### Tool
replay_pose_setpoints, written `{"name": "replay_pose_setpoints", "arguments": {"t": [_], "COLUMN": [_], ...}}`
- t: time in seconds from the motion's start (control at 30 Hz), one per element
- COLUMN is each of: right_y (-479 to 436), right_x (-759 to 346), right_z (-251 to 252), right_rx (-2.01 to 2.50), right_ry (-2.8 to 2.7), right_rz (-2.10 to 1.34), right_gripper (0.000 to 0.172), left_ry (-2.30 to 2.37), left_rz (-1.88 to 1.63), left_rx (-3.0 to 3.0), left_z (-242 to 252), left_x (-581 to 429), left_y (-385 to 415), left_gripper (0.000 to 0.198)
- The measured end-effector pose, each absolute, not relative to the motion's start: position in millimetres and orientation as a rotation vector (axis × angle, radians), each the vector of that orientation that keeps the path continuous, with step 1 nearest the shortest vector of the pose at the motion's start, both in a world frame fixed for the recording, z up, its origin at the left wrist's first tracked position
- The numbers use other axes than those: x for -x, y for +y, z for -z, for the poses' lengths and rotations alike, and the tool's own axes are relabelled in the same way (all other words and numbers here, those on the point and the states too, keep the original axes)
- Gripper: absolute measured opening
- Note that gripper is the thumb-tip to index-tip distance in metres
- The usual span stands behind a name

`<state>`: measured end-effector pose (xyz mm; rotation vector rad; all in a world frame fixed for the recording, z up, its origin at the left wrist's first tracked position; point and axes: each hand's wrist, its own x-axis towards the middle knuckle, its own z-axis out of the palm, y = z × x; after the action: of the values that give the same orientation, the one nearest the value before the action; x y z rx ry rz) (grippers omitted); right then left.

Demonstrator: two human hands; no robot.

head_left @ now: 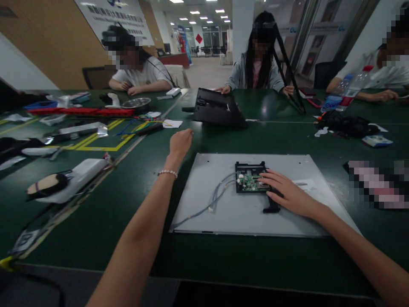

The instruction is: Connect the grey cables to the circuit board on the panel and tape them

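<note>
My right hand [287, 192] lies flat, fingers spread, gripping nothing, with its fingertips [264, 175] on the green circuit board [248, 182]. The board sits in a black frame [249, 165] near the middle of the grey panel [220, 213]. Grey cables [217, 197] trail off toward 8 o'clock. My left hand [180, 143] hangs over the green table [128, 204] at the panel's 11 o'clock. Its fingers are curled in loosely, and I can't tell if anything's inside.

Dim bench under bright ceiling lights [204, 17], table [265, 108] glare, edges warped and soft
</note>
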<state>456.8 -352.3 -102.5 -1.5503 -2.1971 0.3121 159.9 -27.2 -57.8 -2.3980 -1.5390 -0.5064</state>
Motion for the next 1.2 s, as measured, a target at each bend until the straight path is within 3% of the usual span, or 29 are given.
{"name": "replay_pose_setpoints", "arguments": {"t": [0.2,0.47,0.67,0.93,1.2], "right_y": [-351,-351,-347,-281,-219], "right_x": [-457,-456,-453,-428,-400], "right_z": [102,103,100,90,88], "right_rx": [1.532,1.525,1.542,1.426,1.292], "right_ry": [-2.183,-2.178,-2.023,-1.843,-1.661], "right_rz": [-0.286,-0.273,-0.141,-0.199,-0.366], "right_gripper": [0.044,0.043,0.042,0.039,0.021], "left_ry": [-1.302,-0.771,-0.829,-0.796,-0.765], "left_rz": [0.647,0.799,1.167,1.175,1.171], "left_rx": [2.567,3.128,3.101,3.08,2.984], "left_z": [38,77,97,101,105], "left_x": [-200,-235,-233,-224,-218], "left_y": [-56,-136,-152,-156,-152], "left_gripper": [0.031,0.026,0.029,0.03,0.027]}}
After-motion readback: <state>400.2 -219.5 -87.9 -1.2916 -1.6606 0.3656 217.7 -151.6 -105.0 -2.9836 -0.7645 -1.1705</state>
